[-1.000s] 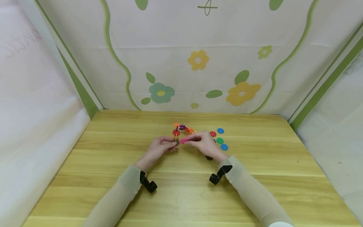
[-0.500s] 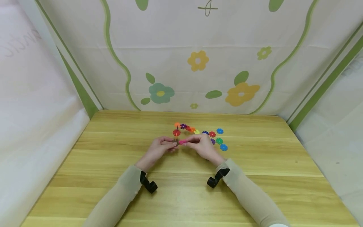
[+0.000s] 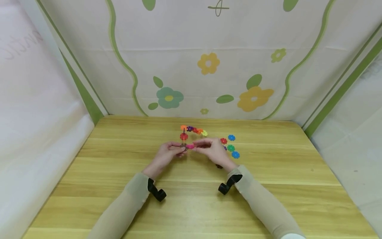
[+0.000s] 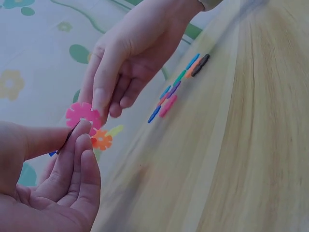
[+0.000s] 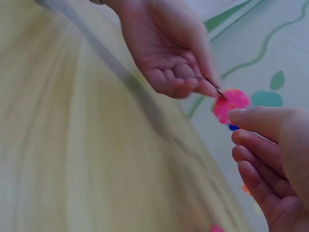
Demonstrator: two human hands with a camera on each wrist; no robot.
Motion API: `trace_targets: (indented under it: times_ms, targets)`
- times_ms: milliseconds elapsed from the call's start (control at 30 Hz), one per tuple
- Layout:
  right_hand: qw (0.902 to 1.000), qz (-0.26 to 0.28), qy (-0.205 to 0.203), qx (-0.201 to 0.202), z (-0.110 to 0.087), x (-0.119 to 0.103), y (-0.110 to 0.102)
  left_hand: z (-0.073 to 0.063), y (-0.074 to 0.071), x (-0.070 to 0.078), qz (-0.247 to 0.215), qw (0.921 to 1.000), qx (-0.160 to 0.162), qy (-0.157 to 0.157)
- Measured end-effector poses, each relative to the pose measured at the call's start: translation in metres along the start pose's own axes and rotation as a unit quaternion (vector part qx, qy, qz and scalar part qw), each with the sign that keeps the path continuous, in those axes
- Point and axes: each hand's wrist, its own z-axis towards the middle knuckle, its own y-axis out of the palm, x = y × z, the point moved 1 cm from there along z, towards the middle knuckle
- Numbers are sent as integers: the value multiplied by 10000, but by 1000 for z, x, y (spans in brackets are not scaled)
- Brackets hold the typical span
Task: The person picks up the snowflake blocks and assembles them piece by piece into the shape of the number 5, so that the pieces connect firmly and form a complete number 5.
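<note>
My left hand point(image 3: 168, 152) pinches a dark notched plastic disc point(image 3: 184, 146) between thumb and fingers; it shows edge-on in the left wrist view. A pink snowflake disc point(image 4: 79, 115) stands in the dark one's edge or against it; whether it is slotted in I cannot tell. The right hand point(image 3: 215, 152) pinches the pink disc's other side with thumb and fingertip. Joined to the dark disc is a chain with a red disc point(image 3: 183, 136), an orange disc point(image 3: 183, 127), a purple disc point(image 3: 189, 128) and, at its far end, a yellow disc point(image 3: 204, 133).
Loose discs lie right of my right hand: a red disc point(image 3: 223, 141), a green disc point(image 3: 231, 148) and two blue ones. A dark brown disc point(image 3: 219, 166) is partly hidden under the right wrist. A printed cloth wall point(image 3: 179, 76) rises behind the wooden table point(image 3: 191, 205).
The pink disc has closed the small gap to the dark disc. Over the last half second, the joined chain has shifted slightly up and left in the head view.
</note>
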Motion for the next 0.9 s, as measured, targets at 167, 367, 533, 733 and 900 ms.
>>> trace_targets:
  times_ms: [167,367,533,733,900]
  targets:
    - [9993,8,309,230,1,4,-33,0,-4,-1,-51,10000,3,31]
    - [9971,-507,545,147,0,15,-63,-2,-6,-2,-18,10000,-34,39]
    - [9897,-1198,716,-329,-4,24,-64,-2,-6,-2,14,10000,-43,75]
    - [9820,-1701,602,-551,-8,29,-59,-3,-4,-2,6,10000,-64,68]
    - [9801,-1797,536,-652,-9,31,-58,-3,-4,-2,16,9999,-82,65]
